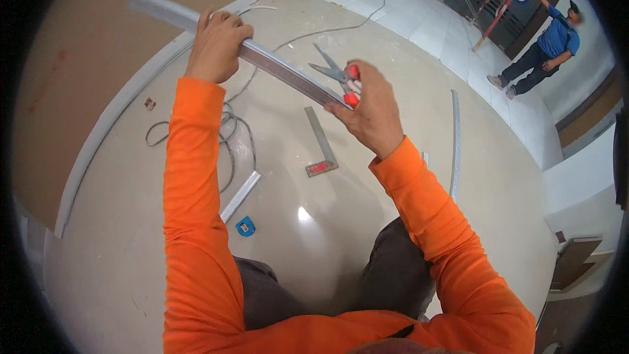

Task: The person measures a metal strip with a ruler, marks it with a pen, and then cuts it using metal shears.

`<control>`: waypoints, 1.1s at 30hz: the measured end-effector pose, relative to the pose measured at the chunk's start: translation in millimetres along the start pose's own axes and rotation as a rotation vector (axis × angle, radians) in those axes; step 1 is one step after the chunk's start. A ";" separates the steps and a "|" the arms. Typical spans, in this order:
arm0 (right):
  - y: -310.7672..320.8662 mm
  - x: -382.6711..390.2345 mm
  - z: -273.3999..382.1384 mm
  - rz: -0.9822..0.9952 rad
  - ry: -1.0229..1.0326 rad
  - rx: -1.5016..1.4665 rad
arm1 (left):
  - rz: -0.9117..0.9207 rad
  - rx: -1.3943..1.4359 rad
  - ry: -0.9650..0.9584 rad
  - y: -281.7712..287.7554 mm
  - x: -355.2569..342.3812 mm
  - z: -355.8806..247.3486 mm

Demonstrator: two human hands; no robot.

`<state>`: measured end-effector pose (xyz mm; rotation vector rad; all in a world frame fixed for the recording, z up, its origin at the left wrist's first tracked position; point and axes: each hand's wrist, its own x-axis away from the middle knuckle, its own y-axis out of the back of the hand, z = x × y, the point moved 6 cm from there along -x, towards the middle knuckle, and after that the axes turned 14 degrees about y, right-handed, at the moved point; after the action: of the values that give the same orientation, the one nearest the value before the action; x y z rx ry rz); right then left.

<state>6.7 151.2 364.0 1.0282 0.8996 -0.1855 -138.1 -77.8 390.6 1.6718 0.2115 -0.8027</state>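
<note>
A long silvery metal channel (288,71) is held up slantwise above the floor, its far-left end blurred. My left hand (217,42) is closed around it towards the upper left. At the channel's lower right end is my right hand (372,101), its thumb against the metal. Red-handled scissors (337,73) are in that same hand, blades spread and pointing up to the left beside the channel. Below, on the floor, lies a try square (321,141) with a red patch on its stock.
A blue tape measure (246,226) and a short metal strip (240,196) lie near my knees. Grey cable (229,121) coils at left, beside a brown board (98,46) and long trim. Another strip (455,144) lies right. A person in blue (557,39) stands by red scaffolding.
</note>
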 end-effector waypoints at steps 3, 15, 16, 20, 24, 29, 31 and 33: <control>-31.9 36.2 -22.4 0.328 -0.418 -0.279 | -0.020 0.002 -0.062 -3.2 2.7 -19.4; -54.7 41.0 -21.5 -0.022 -0.656 -0.715 | 0.502 1.623 0.689 -76.2 24.2 -111.8; -55.9 40.5 -22.3 -0.096 -0.681 -0.774 | 0.457 1.640 0.675 -76.4 24.5 -117.2; -45.0 46.9 -19.7 -0.170 -0.695 -0.858 | 0.347 1.798 0.712 -80.3 15.5 -88.7; -28.0 69.6 0.0 0.126 -0.654 -0.977 | 0.176 1.778 0.929 -84.6 -3.0 19.6; -41.9 117.4 44.5 0.793 -0.737 -0.948 | -0.214 1.924 0.940 -59.6 5.8 148.3; -49.6 118.7 58.4 0.806 -0.670 -0.962 | -0.326 1.959 0.939 -49.6 10.8 173.6; -57.4 119.9 65.9 0.853 -0.661 -0.915 | -0.374 1.931 0.968 -42.0 14.8 184.1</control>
<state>90.3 98.9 253.0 0.3516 -0.1403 0.5456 -221.4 -239.8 338.7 3.8877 0.4827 -0.1569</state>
